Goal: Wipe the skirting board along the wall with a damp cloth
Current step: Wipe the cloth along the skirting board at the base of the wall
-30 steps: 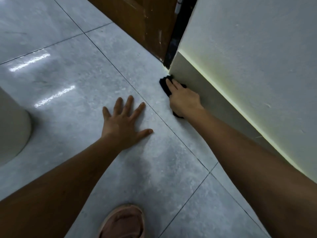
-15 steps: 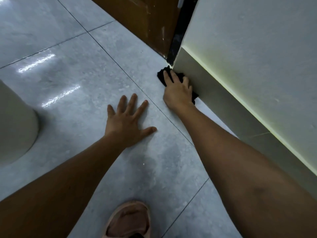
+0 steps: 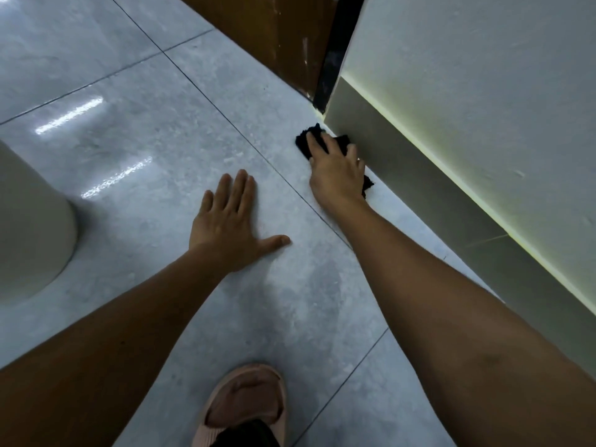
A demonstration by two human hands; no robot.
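Observation:
A grey skirting board (image 3: 429,195) runs along the foot of the pale wall on the right, ending at a corner by a door. My right hand (image 3: 337,171) presses a black cloth (image 3: 306,141) against the board's lower edge near that corner, where board meets floor. Most of the cloth is hidden under the palm; dark edges show beyond the fingertips and by the wrist. My left hand (image 3: 229,224) lies flat on the grey floor tile, fingers nearly together and thumb out, holding nothing.
A brown wooden door (image 3: 274,33) with a black frame strip (image 3: 332,56) stands past the wall corner. A white rounded base (image 3: 29,221) sits at the left edge. My foot in a pink slipper (image 3: 248,404) rests at the bottom centre on glossy tiles.
My right hand slid the cloth along the skirting board, first towards the corner, then slightly back. My left hand's fingers have drawn closer together. The camera view shifted a little.

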